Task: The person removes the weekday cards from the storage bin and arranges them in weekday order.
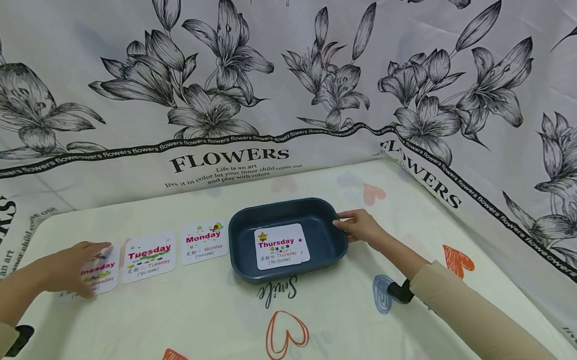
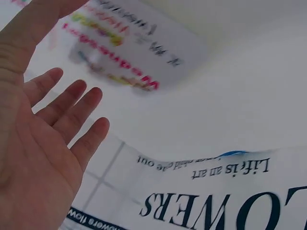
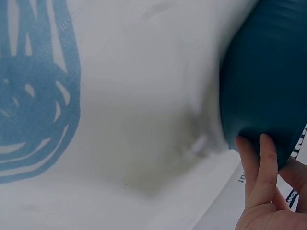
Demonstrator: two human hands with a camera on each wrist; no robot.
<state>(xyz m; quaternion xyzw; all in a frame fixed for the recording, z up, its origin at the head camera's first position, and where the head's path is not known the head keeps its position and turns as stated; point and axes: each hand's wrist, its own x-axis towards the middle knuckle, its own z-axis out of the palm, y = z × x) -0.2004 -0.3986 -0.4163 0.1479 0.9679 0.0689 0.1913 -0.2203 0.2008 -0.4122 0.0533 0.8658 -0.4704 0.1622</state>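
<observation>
My left hand (image 1: 74, 267) is over the left side of the Wednesday card (image 1: 101, 274), fingers spread and partly covering its print. In the left wrist view the fingers of the left hand (image 2: 43, 143) are loosely extended beside the blurred Wednesday card (image 2: 158, 52); whether they touch it is unclear. With thumb and fingers, my right hand (image 1: 364, 227) grips the right rim of a dark blue tray (image 1: 254, 277). Inside lies a Thursday card (image 1: 278, 248), with another card's edge showing beneath it. The right wrist view shows the fingertips on the tray's outer wall (image 3: 268, 81).
A Tuesday card (image 1: 148, 254) and a Monday card (image 1: 205, 246) lie in a row between the Wednesday card and the tray. The light tablecloth (image 1: 227, 330) has printed hearts. A flower-printed curtain (image 1: 286, 111) stands along the back and right edges.
</observation>
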